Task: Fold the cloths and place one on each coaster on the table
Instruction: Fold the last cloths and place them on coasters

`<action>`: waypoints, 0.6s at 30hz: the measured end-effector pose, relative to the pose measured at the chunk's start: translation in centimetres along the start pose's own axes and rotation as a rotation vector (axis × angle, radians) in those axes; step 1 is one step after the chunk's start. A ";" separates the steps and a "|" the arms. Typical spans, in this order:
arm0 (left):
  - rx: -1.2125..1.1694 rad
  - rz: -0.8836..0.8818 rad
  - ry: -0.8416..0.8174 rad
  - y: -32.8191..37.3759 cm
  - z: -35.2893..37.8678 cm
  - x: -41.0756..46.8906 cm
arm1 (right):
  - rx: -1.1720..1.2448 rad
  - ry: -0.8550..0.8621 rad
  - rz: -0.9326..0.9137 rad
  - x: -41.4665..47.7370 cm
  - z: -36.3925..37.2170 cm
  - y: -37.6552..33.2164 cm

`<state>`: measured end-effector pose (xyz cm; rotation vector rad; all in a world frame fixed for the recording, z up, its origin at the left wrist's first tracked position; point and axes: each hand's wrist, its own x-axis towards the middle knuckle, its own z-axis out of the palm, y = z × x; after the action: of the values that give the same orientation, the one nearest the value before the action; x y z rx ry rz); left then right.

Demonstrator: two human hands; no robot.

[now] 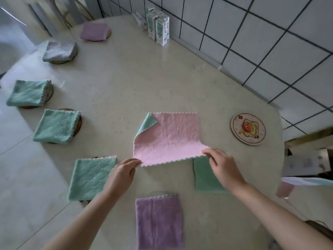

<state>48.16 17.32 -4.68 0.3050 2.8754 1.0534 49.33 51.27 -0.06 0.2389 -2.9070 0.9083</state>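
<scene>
— Purple cloth (159, 222) lies nearest, folded flat at the near edge of the surface (126, 83), with a coaster rim just showing at its far side.
— And the hands?
— Just beyond it. The left hand (122, 173) pinches the near left corner of the pink cloth (169, 138) between thumb and fingers; the right hand (222, 165) pinches the near right corner the same way, lifting that edge slightly.
— Where does the pink one lie?
— Mid-surface, spread open, its far left corner turned over to show a green back. A green cloth (207, 177) sits partly under the right hand.
— Any bare coaster (248, 129)?
— One, right of the pink cloth, with nothing on it.
— And to the left?
— Three folded green cloths on coasters, the nearest (90, 177) beside the left hand. Farther off, a grey cloth (59, 51) and another purple one (94, 31), each on a coaster. Cartons (159, 27) stand by the far wall.
</scene>
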 end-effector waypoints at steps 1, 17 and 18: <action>0.012 0.001 -0.022 -0.1 0.2 -1.0 | -0.003 -0.004 0.000 -1.1 0.2 0.0; 0.312 0.152 -0.193 -1.4 -0.5 -4.1 | -0.171 -0.165 -0.084 -7.2 3.3 1.1; 0.306 0.130 -0.175 -1.3 -0.4 -3.2 | -0.176 -0.168 -0.104 -7.0 3.3 1.1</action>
<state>51.01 15.49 -5.22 0.5771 2.8794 0.5627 55.93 51.12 -4.24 0.4690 -3.0693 0.6410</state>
